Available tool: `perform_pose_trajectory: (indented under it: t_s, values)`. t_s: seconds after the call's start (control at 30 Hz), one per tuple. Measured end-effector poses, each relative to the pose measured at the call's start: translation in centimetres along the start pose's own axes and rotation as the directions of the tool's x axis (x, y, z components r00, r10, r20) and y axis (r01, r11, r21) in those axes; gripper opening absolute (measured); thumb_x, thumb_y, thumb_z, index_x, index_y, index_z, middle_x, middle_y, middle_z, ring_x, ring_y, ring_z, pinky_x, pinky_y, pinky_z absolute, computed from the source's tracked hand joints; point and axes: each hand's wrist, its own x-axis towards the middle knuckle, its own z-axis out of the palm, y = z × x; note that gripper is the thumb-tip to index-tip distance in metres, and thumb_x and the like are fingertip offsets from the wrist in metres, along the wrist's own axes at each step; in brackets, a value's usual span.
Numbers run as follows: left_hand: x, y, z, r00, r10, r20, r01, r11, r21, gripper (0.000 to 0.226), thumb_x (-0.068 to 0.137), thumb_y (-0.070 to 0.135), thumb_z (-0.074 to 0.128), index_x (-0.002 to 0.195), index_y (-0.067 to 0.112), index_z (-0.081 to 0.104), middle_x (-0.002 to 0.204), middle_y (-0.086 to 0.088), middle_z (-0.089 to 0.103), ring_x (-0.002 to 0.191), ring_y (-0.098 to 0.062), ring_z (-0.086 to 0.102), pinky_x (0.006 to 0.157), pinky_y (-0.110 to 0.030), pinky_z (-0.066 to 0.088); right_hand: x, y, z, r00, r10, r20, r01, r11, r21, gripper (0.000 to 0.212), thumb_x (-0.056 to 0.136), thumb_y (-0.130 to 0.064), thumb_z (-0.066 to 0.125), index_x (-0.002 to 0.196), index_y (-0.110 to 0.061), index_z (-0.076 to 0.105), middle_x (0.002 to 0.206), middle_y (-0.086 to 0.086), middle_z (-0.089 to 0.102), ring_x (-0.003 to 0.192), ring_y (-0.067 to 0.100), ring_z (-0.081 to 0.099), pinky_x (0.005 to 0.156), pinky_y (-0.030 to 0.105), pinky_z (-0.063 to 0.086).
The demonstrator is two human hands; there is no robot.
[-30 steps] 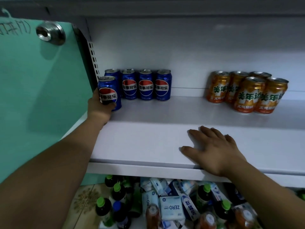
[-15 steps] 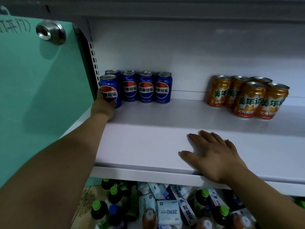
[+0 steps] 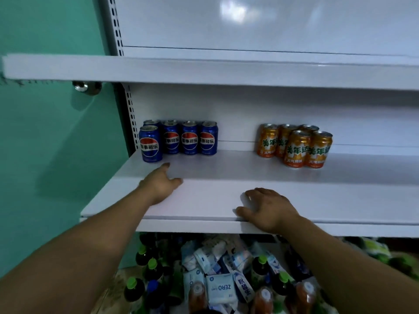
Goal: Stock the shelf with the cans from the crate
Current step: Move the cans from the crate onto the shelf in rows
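Several blue cola cans stand at the left end of the white shelf (image 3: 226, 200); the nearest blue can (image 3: 150, 144) stands in front of the back row (image 3: 190, 137). Several orange soda cans (image 3: 297, 147) are grouped further right. My left hand (image 3: 161, 182) hovers just in front of the nearest blue can, apart from it, fingers loose and holding nothing. My right hand (image 3: 266, 208) rests palm down on the shelf's front edge. No crate is in view.
A second white shelf (image 3: 204, 69) hangs above. A green door (image 3: 56, 155) with a metal knob (image 3: 87, 87) stands to the left. Below the shelf lie bottles with green caps (image 3: 145, 268) and white tissue packs (image 3: 220, 288).
My left hand has let go of the front blue can and drawn back towards the shelf edge. The camera has tilted up, bringing the upper shelf into view.
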Motion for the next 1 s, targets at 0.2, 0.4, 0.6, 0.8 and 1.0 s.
perform_pose_trajectory:
  t_s: [0.2, 0.4, 0.6, 0.8, 1.0]
  values:
    - [-6.3, 10.0, 4.0, 0.937, 0.279, 0.211, -0.297, 0.953, 0.058, 0.076, 0.089, 0.042, 0.06, 0.151, 0.024, 0.019, 0.157, -0.003, 0.025, 0.135, -0.024, 0.038, 0.107, -0.029, 0.033, -7.3, 5.2, -3.4, 0.974, 0.221, -0.055, -0.222, 0.975, -0.013, 0.072, 0.088, -0.068, 0.041, 0.148, -0.029, 0.031, 0.154, 0.0, 0.034, 0.138, 0.024, 0.033, 0.111, 0.04, 0.032]
    - [-13.8, 21.2, 11.9, 0.709, 0.572, 0.412, -0.624, 0.781, -0.009, 0.077, 0.089, 0.044, 0.06, 0.151, 0.023, 0.02, 0.158, -0.001, 0.022, 0.142, -0.022, 0.027, 0.112, -0.031, 0.026, -18.4, 12.5, -5.9, 0.853, 0.509, -0.116, -0.515, 0.857, -0.02, 0.075, 0.087, -0.07, 0.04, 0.148, -0.029, 0.031, 0.151, 0.004, 0.037, 0.135, 0.027, 0.038, 0.108, 0.043, 0.037]
    - [-21.6, 28.6, 19.5, 0.464, 0.686, 0.561, -0.777, 0.619, -0.113, 0.077, 0.088, 0.043, 0.062, 0.151, 0.021, 0.023, 0.156, -0.003, 0.026, 0.14, -0.022, 0.031, 0.111, -0.029, 0.026, -29.9, 19.2, -6.2, 0.634, 0.764, -0.12, -0.767, 0.641, 0.025, 0.073, 0.085, -0.072, 0.041, 0.145, -0.031, 0.036, 0.15, 0.002, 0.039, 0.135, 0.026, 0.038, 0.107, 0.043, 0.036]
    - [-28.2, 31.2, 27.4, 0.223, 0.684, 0.695, -0.827, 0.51, -0.237, 0.068, 0.09, 0.037, 0.061, 0.148, 0.02, 0.029, 0.152, 0.0, 0.034, 0.135, -0.021, 0.038, 0.1, -0.023, 0.033, -38.1, 25.5, -3.2, 0.398, 0.915, -0.062, -0.916, 0.401, 0.027, 0.079, 0.083, -0.076, 0.038, 0.148, -0.033, 0.03, 0.155, 0.0, 0.032, 0.14, 0.026, 0.033, 0.111, 0.044, 0.032]
    - [-32.3, 31.4, 37.0, 0.084, 0.529, 0.844, -0.842, 0.491, -0.224, 0.071, 0.093, 0.035, 0.057, 0.151, 0.018, 0.019, 0.156, -0.004, 0.025, 0.139, -0.023, 0.032, 0.105, -0.028, 0.032, -43.8, 31.4, 1.9, 0.305, 0.95, 0.068, -0.952, 0.302, 0.052, 0.074, 0.09, -0.067, 0.039, 0.152, -0.027, 0.025, 0.157, 0.006, 0.027, 0.141, 0.028, 0.031, 0.112, 0.04, 0.032]
